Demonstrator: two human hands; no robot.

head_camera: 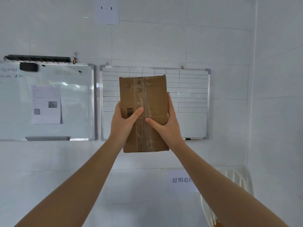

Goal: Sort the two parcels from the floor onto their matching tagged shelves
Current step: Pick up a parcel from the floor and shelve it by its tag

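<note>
I hold a brown cardboard parcel upright in front of the wall, with clear tape down its middle and a small barcode on its left side. My left hand grips its left edge, thumb across the front. On the right edge sits my right hand, its thumb also on the front. A paper tag reading "1 - 3" hangs on the wall above. No shelf and no second parcel are in view.
A whiteboard with a pinned sheet hangs at left. Behind the parcel is a gridded whiteboard. A paper sign with Chinese characters is lower on the wall. A white plastic chair stands at the lower right.
</note>
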